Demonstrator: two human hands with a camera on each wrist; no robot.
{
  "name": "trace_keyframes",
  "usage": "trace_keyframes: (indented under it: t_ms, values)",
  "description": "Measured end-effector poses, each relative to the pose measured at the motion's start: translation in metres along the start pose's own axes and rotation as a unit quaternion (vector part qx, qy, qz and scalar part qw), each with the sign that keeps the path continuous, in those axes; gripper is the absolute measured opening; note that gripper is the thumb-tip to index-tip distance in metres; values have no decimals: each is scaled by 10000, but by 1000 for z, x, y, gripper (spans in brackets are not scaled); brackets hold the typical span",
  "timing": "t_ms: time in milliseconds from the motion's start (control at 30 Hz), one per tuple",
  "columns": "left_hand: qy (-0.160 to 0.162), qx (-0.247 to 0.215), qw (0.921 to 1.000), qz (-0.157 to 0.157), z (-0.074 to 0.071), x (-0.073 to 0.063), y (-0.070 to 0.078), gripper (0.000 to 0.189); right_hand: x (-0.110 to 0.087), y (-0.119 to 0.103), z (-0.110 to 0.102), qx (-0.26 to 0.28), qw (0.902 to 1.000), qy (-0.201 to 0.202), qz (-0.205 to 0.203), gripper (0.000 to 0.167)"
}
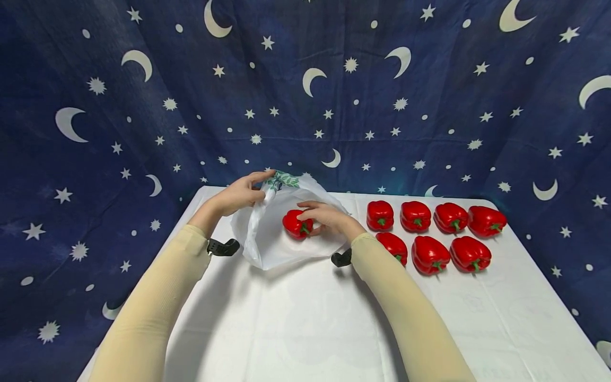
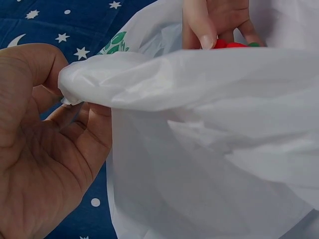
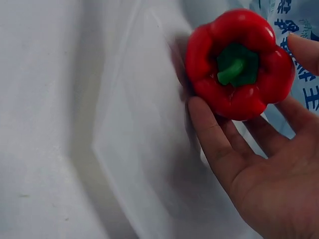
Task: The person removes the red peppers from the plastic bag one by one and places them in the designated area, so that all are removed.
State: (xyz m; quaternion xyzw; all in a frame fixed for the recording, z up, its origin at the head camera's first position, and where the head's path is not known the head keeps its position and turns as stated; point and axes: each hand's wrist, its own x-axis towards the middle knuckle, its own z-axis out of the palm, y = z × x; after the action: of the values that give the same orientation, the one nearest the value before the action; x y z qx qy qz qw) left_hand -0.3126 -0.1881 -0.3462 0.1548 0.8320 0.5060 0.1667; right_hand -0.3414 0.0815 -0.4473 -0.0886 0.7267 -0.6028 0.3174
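Note:
A white plastic bag (image 1: 277, 252) with green leaf print stands with its mouth spread wide. My left hand (image 1: 241, 193) pinches the bag's rim between thumb and fingers; in the left wrist view, the gathered edge (image 2: 75, 84) lies in that grip. Inside the bag is a red bell pepper (image 1: 296, 223). My right hand (image 1: 329, 216) reaches in from the right, fingers around the pepper's side. In the right wrist view, the pepper's green stem (image 3: 234, 69) faces the camera. There the fingers (image 3: 214, 129) extend behind the pepper, some tips hidden, while the thumb stands just off it.
Several more red bell peppers (image 1: 429, 254) lie in two rows on the right part of the white table (image 1: 296, 329), one partly behind the right forearm. A dark blue curtain (image 1: 286, 63) with moons and stars hangs behind the table. Each wrist wears a black strap.

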Motion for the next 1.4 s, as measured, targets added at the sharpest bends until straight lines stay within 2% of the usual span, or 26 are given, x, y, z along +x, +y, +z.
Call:
trace_keyframes:
  t_ms: [500,900,1167,1400]
  values:
    - [51,-145,9999,18,1,-1,-2,78,4,-5,1,-484,9985,-268,39,68]
    - [48,16,10000,14,0,-3,-1,77,5,-6,3,-715,9974,-120,-31,55]
    - [-73,47,9999,60,-2,-4,-3,76,-1,-7,6,-673,9967,-301,-348,55]
    - [-46,102,9999,50,-2,-6,-3,77,-19,-11,5,-1043,9908,-645,-576,60]
